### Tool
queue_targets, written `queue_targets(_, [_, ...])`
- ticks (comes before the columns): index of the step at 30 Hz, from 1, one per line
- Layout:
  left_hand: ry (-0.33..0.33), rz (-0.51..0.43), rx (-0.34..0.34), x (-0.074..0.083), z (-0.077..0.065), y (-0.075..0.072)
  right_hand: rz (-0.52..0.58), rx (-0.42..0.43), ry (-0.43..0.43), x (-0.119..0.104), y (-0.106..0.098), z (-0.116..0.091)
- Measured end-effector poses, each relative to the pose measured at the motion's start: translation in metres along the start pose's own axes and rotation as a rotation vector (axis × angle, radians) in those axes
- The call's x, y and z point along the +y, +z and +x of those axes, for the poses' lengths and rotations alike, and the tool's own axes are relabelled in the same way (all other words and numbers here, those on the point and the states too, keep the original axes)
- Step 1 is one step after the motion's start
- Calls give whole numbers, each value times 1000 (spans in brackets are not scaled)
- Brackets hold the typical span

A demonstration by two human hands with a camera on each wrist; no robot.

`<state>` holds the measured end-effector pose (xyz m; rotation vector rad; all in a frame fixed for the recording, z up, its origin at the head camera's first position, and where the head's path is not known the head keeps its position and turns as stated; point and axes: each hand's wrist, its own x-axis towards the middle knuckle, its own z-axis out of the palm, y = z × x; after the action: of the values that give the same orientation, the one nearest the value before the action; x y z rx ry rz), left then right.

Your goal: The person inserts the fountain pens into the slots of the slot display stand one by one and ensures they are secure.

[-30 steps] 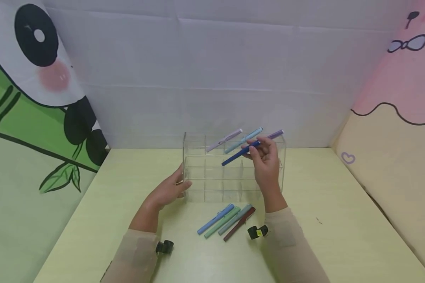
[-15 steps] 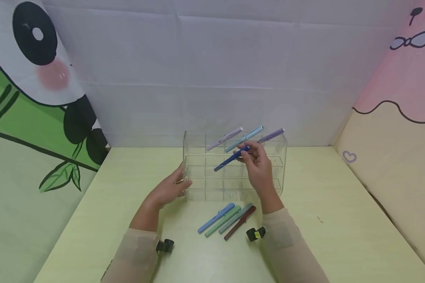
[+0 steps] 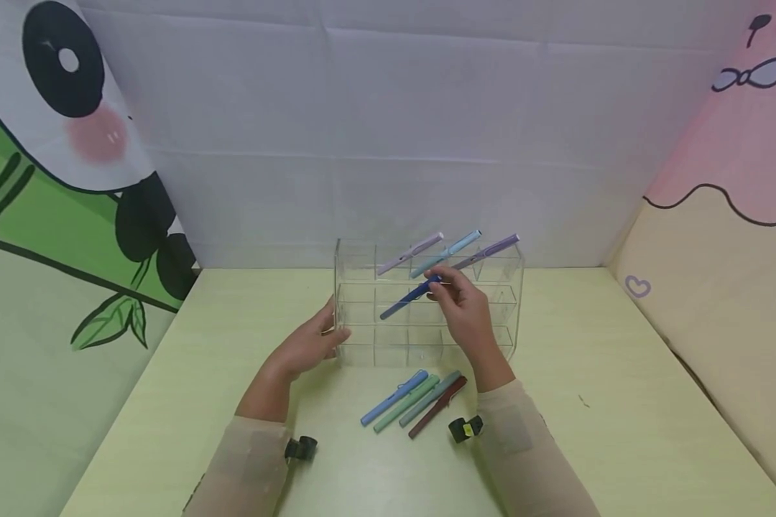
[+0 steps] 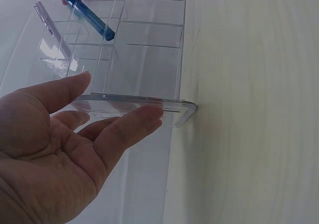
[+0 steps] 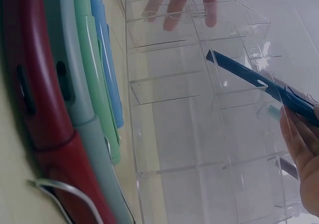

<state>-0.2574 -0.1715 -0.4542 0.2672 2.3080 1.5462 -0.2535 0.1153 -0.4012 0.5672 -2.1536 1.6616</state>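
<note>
My left hand (image 3: 307,343) holds the left end of a clear acrylic pen rack (image 3: 356,334), the thumb at its front edge. Part of those fingers show through the plastic in the right wrist view. With thumb and fingertips, my right hand (image 3: 465,305) pinches a dark blue pen (image 3: 401,301) near its cap end. The pen slants down to the left in front of the rack's middle row. Across the top row lie a lilac pen (image 3: 410,253), a light blue pen (image 3: 446,253) and a purple pen (image 3: 488,251), all slanted.
On the table (image 3: 233,309) before the rack lie a blue pen (image 3: 394,398), a green pen (image 3: 406,404), a grey-green pen (image 3: 430,399) and a dark red pen (image 3: 437,408), side by side. A white cloth wall (image 3: 427,129) stands behind the rack.
My right hand has moved left and slightly down with the dark blue pen, from the top row towards the middle row. The left hand has stayed at the rack's left end.
</note>
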Motion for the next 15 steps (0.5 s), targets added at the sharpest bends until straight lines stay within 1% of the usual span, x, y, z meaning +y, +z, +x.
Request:
queue_targets(8, [22,5,-1,-2,3,-1,-82,-11,15,1,1,-1])
queue_targets(15, [15,2,0,-2,2,-1,-88,-25,-13,34,0,3])
